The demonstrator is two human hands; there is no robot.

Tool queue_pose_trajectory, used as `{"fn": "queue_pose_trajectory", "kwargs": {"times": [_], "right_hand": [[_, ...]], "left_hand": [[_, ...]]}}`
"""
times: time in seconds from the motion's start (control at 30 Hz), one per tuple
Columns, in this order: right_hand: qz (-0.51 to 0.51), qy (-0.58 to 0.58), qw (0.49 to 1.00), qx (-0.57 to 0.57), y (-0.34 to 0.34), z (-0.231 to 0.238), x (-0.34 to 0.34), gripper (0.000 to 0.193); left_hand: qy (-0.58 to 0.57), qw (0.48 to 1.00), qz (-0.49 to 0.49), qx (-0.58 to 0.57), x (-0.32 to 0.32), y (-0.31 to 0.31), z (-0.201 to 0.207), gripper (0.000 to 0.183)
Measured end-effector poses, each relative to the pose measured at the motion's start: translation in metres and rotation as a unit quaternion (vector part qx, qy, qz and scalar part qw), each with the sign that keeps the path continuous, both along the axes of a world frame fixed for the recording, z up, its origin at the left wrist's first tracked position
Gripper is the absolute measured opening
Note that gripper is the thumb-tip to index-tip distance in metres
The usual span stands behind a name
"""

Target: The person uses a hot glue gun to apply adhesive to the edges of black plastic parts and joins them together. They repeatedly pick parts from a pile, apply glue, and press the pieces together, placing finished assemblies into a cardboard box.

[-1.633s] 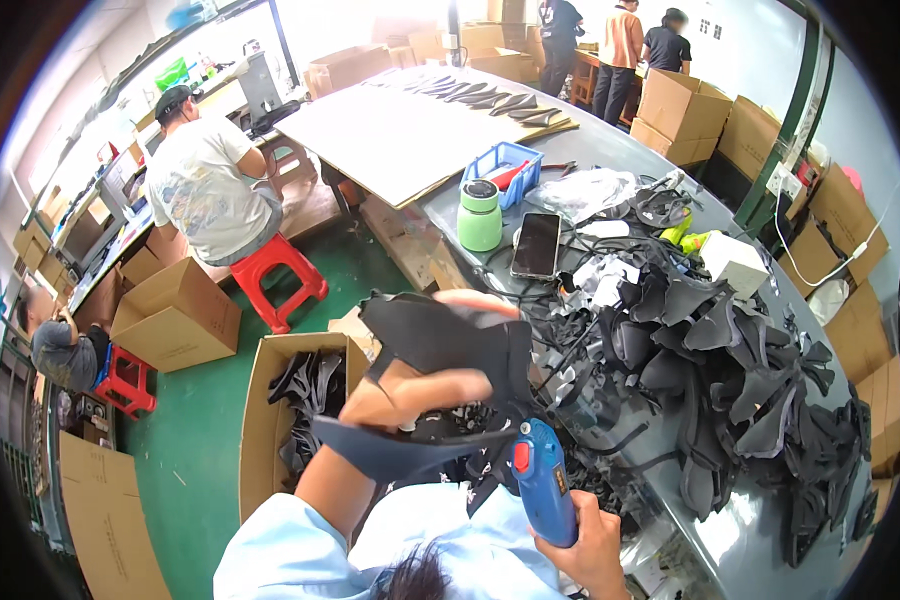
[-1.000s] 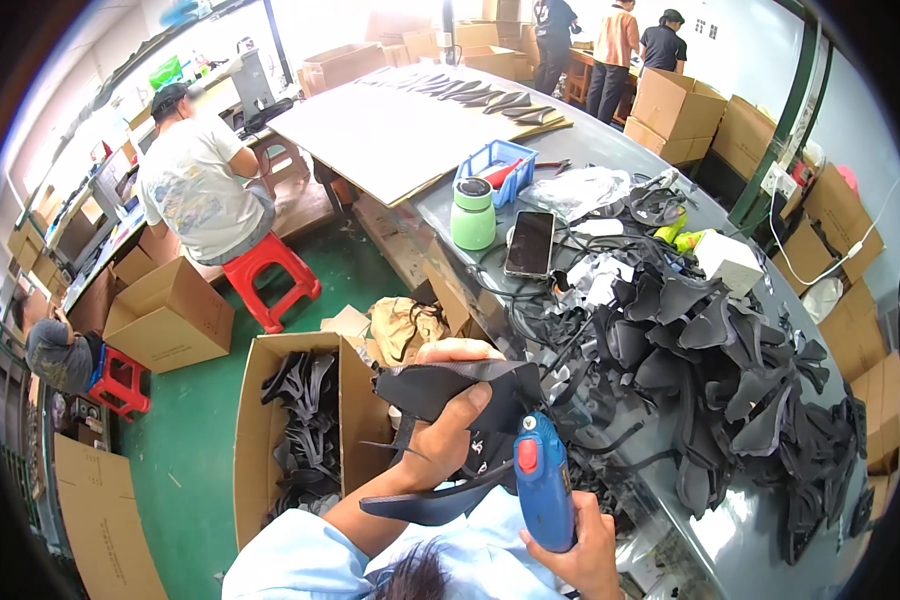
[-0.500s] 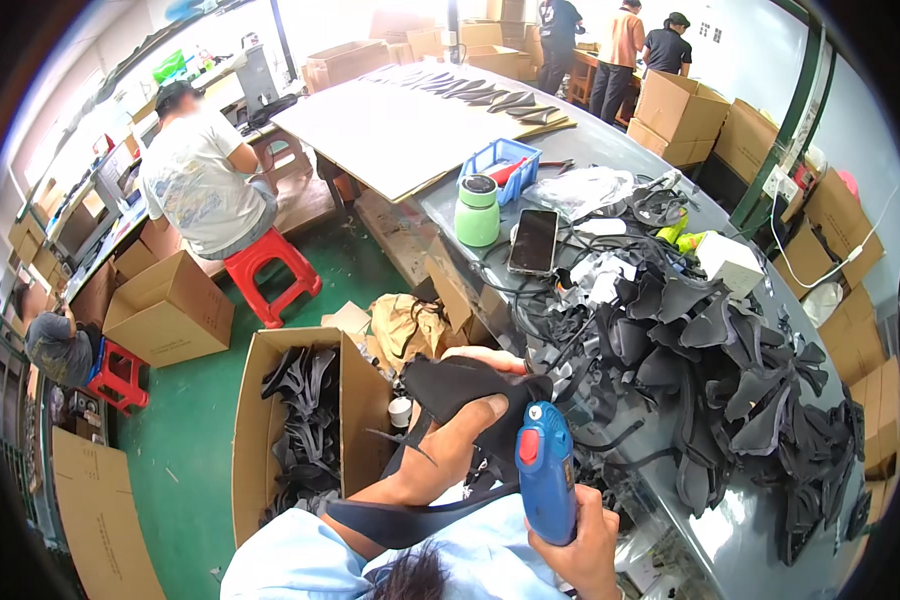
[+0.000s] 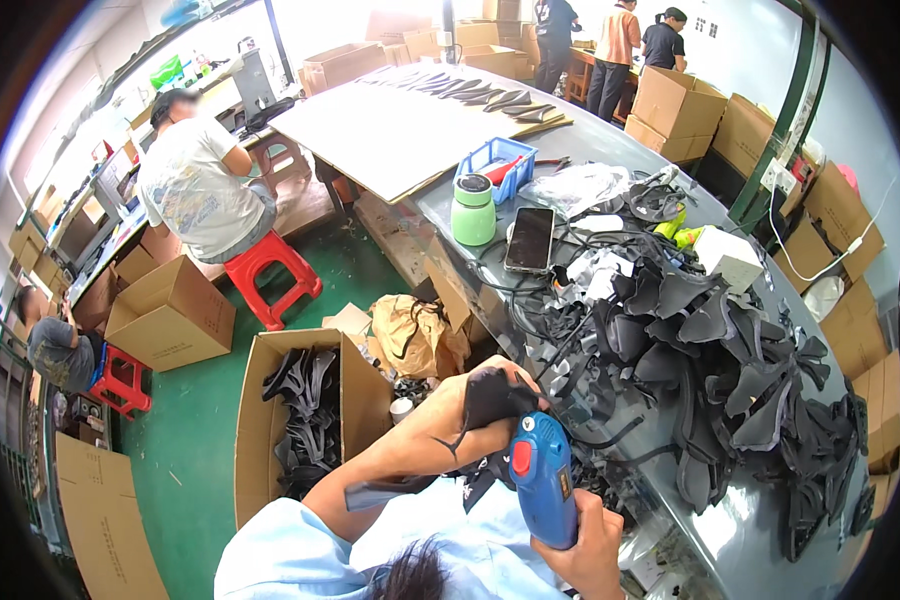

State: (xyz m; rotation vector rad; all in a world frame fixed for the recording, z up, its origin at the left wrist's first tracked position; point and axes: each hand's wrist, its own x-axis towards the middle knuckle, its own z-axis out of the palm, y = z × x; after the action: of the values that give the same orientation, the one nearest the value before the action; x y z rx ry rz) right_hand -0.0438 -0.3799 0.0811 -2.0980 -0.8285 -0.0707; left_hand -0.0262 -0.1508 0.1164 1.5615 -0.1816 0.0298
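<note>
My left hand [image 4: 482, 438] is closed on a black, padded-looking fabric piece [image 4: 495, 398], bunched above the lap. A dark strip of it trails under my left forearm. My right hand [image 4: 588, 550] grips a blue handheld power tool [image 4: 544, 490] with a red button, held upright. The tool's far end meets the fabric beside my left fingers; its working tip is hidden. On the grey table to the right lies a large heap of dark shaped fabric pieces [image 4: 710, 370]. An open carton [image 4: 365, 400] at my left holds more black pieces [image 4: 305, 400].
A green bottle [image 4: 473, 212], a phone [image 4: 529, 240], a blue basket [image 4: 510, 180] and a white box [image 4: 727, 258] stand or lie on the table. Beyond is a white board [image 4: 370, 140] with a row of dark pieces. A person sits on a red stool [image 4: 273, 280]; others work farther off.
My left hand has turned over and gathered the fabric piece, swinging it toward the tool. The strip under my forearm has shifted. My right hand keeps the tool nearly in place.
</note>
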Motion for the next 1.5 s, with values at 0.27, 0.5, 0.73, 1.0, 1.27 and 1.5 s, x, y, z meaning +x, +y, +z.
{"fn": "queue_pose_trajectory", "kwargs": {"times": [0.27,0.5,0.73,1.0,1.27,1.5], "right_hand": [[0.031,0.013,0.999,0.014,0.000,0.006,0.002,0.056],[-0.040,0.042,0.993,0.099,0.005,0.012,0.019,0.051],[-0.115,0.243,0.908,0.321,-0.003,0.011,0.050,0.042],[-0.178,0.193,0.907,0.329,0.003,-0.006,0.056,0.045],[-0.140,0.076,0.987,0.026,-0.013,-0.028,0.029,0.058],[-0.081,0.083,0.993,0.030,-0.019,-0.029,0.047,0.058]], "left_hand": [[-0.097,0.972,-0.098,0.193,0.007,0.011,-0.005,0.028],[0.045,0.938,-0.275,0.205,0.005,-0.002,-0.009,0.042],[0.257,0.913,-0.243,-0.203,-0.010,-0.023,-0.078,0.040],[0.156,0.879,0.056,-0.447,-0.008,-0.091,-0.071,0.055],[-0.048,0.877,0.216,-0.426,0.026,-0.076,-0.048,0.038],[-0.130,0.897,0.216,-0.364,0.040,-0.075,-0.051,0.036]]}}
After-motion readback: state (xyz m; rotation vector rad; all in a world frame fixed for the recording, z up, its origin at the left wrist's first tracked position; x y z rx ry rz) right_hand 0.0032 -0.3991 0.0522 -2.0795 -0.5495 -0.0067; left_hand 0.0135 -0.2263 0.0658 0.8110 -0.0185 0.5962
